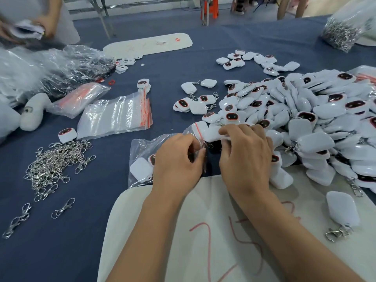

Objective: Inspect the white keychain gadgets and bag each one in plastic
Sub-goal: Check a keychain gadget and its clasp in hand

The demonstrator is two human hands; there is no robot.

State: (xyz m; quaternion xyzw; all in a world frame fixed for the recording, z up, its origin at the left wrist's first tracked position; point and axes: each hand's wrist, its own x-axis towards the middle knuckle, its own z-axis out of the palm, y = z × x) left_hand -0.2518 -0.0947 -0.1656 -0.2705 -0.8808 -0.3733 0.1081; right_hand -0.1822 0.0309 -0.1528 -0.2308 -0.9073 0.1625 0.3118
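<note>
My left hand (179, 159) pinches the mouth of a small clear zip bag (193, 130) with a red seal strip. My right hand (246, 153) grips a white keychain gadget (210, 132) that lies partly inside that bag. A big heap of white gadgets (317, 119) with dark faces spreads to the right. Under my left hand lies a bagged gadget (140, 169). A stack of empty zip bags (116, 116) sits at the left middle.
Loose metal clasps (55, 161) pile at the left on the blue table (81, 231). A white board (183, 241) with red marks lies under my forearms. Another person's hands (40, 27) work at the far left. A bag of clasps (341, 31) stands far right.
</note>
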